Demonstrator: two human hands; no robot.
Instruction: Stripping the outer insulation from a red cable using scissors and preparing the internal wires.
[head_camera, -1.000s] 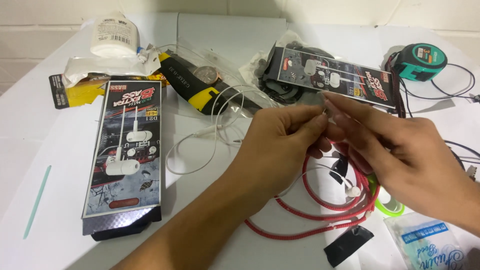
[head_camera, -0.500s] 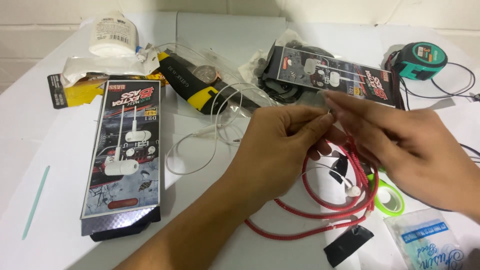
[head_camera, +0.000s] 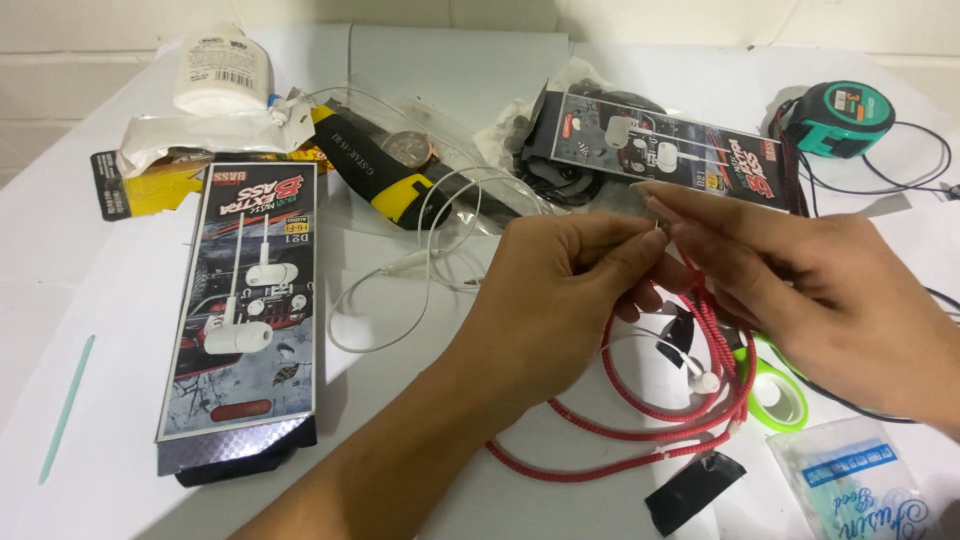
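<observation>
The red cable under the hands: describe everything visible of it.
The red cable looks braided or spiral-wrapped, with a ribbed texture. It lies in loose overlapping loops on the white table, rising to where the left hand and right hand pinch together. A white earbud lies inside its loops, and black tape lies beside its lower loop.

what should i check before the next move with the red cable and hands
1. Both hands meet on the same spot: left hand and right hand pinch fingertips together above the table - ok.
2. What is pinched: something thin at the fingertips, too small to identify - cannot tell.
3. Red cable free of tangles: it loops with a white earphone wire under the hands - not ok.
4. Black tape piece off the cable: it lies just beside the loop - ok.
5. Space around the hands: earphone box, green ring and tape measure lie close around - not ok.
</observation>
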